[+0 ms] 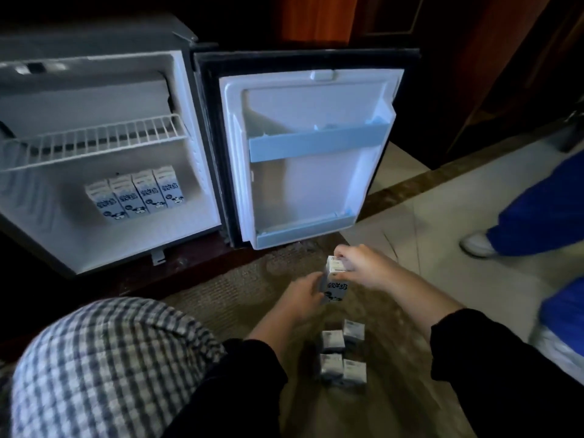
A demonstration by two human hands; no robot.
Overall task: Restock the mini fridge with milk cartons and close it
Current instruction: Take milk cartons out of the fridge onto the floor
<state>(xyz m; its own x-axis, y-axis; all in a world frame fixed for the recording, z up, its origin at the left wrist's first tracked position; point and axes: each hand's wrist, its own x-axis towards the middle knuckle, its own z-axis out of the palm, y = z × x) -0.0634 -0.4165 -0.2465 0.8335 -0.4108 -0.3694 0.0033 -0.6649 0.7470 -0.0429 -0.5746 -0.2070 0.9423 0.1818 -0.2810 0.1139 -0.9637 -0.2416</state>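
Note:
The mini fridge (196, 147) stands open at the upper left, its door (316, 172) swung wide to the right. Several milk cartons (136, 192) stand in a row on the fridge floor, under the wire shelf (94, 140). A white and blue milk carton (334, 284) is held upright above the rug, below the door. My right hand (363, 267) grips its top and my left hand (303, 294) holds its left side. Several more cartons (343, 355) stand on the rug beneath my arms.
My knee in checked cloth (104, 368) fills the lower left. Another person's blue trouser legs (543, 213) and a white shoe (477, 245) stand on the tiled floor at the right. A patterned rug (237, 286) lies before the fridge.

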